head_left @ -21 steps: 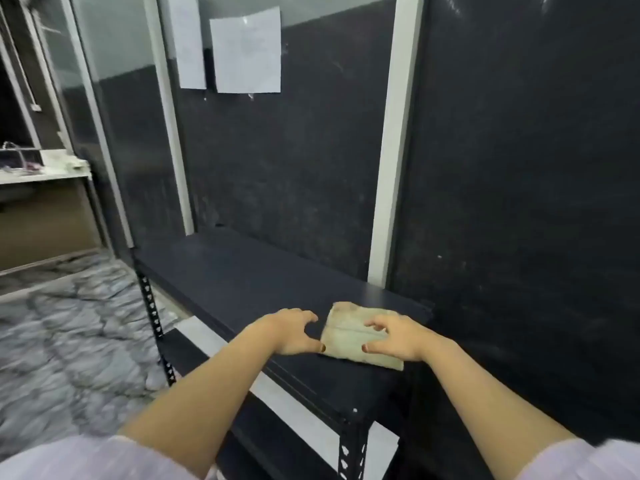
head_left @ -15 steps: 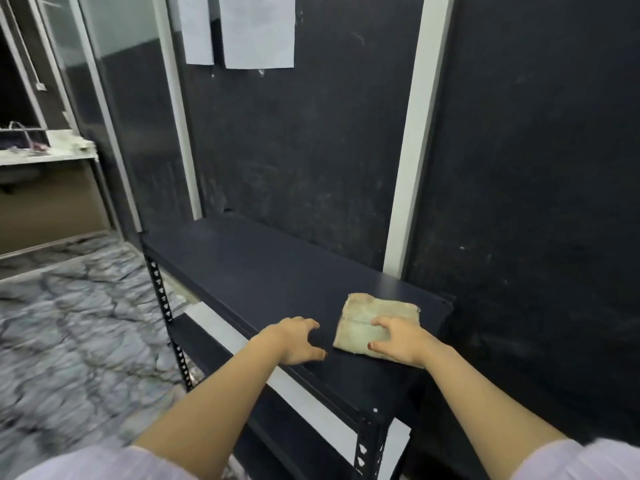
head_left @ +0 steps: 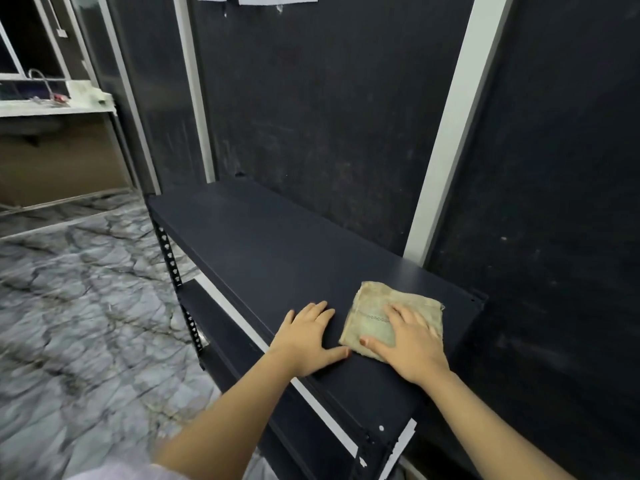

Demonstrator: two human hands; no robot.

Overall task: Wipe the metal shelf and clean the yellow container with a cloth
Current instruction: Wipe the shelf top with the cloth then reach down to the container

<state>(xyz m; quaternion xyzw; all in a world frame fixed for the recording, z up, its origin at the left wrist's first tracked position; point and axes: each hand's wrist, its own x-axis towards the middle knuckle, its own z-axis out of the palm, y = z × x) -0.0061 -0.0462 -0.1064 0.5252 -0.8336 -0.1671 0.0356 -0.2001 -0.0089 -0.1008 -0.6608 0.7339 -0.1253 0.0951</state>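
- While the right hand lies flat with its fingers spread on the folded cloth, pressing it down rather than gripping it, the cloth sits at the near right end of the metal shelf, at about 5 o'clock from the shelf's middle.
- At 9 o'clock from the cloth, the left hand rests open on the bare shelf top, holding nothing; its thumb tip lies just beside the cloth's near corner.
- No yellow container shows anywhere in view, so that half of the job looks untouched.
- Most of the shelf top stretches away toward 11 o'clock, well apart from the cloth, and I would judge the wiping has barely covered it.
- With only a flat palm on it, the cloth could bunch or unfold under a hard push and skip patches.
- Its spot close to the shelf's right end means a stroke toward 3 o'clock could carry it off the edge.
- Leaning weight through the left hand near the front lip could rock the rack.
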